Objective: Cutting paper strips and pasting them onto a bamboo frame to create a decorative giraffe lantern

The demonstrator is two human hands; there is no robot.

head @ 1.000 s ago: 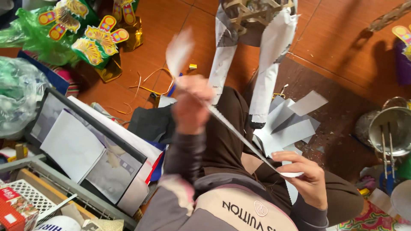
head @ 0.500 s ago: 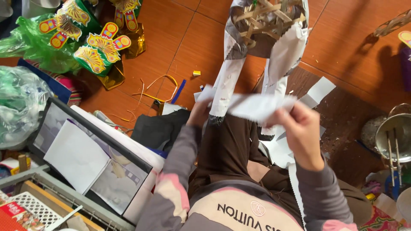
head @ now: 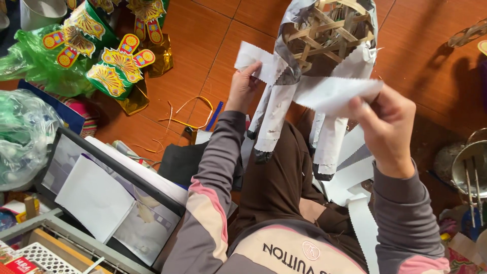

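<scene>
Left hand (head: 242,90): raised over the floor, fingers pinched on the left end of a white paper strip (head: 324,91).
Right hand (head: 383,124): thumb and fingers closed on the right end of the same strip.
Paper strip: stretched between both hands, zigzag edges, lying across the front of the frame (head: 324,35).
Frame: a bamboo lattice figure partly covered in grey-white paper, standing on the tiled floor (head: 203,45) just past the person's knees; its papered legs (head: 271,122) hang down toward the lap.
Loose strips (head: 355,172): more white cut paper lying on the floor by the right leg.
Ornaments (head: 114,66): bright green, gold and red paper pieces near the floor's upper left corner.
Metal pot (head: 469,167): at the right edge, tongs inside.
Board (head: 96,193): dark-framed panel with white sheets, leaning at lower left.
</scene>
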